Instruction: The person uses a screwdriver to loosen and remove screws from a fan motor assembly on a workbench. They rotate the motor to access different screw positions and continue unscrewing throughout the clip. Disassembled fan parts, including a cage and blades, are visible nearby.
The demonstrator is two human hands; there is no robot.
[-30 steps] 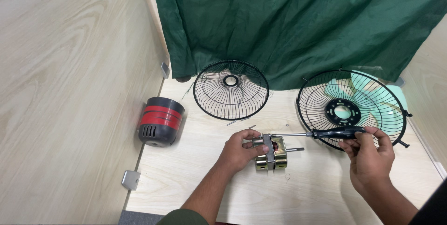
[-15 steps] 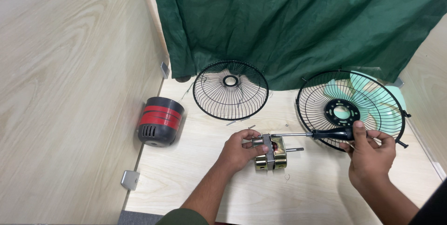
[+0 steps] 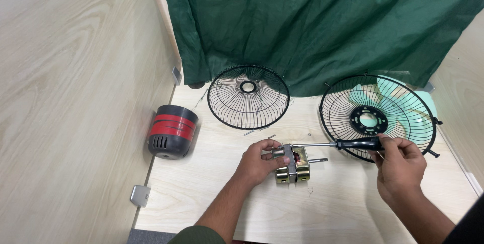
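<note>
Nearest, both forearms enter from the bottom edge, where they are cut off; the left sleeve is a dull green and a dark sleeve shows at the lower right corner. Just beyond, the left hand [image 3: 259, 162] is curled around the near-left side of the fan motor [image 3: 294, 164], a brass-coloured block with a grey metal frame that rests on the pale wooden table [image 3: 201, 193]; its fingers are clamped on the housing, hiding that side of it. A short shaft sticks out of the motor toward the right. To the right, the right hand [image 3: 399, 167] is closed around the black handle of a screwdriver [image 3: 348, 144], whose thin shank runs level to the left and meets the top of the motor; the tip itself is too small to make out. A few tiny screws or bits lie on the table just beyond the motor, hard to tell apart.

Farther off at the left, a black housing with red stripes [image 3: 171, 130] lies on its side near the wooden wall. Farther still, a black wire guard [image 3: 248, 97] leans near the green cloth [image 3: 322, 22]. At the far right, a second wire guard [image 3: 378, 118] cradles pale green fan blades [image 3: 403, 105], partly veiled by its wires.
</note>
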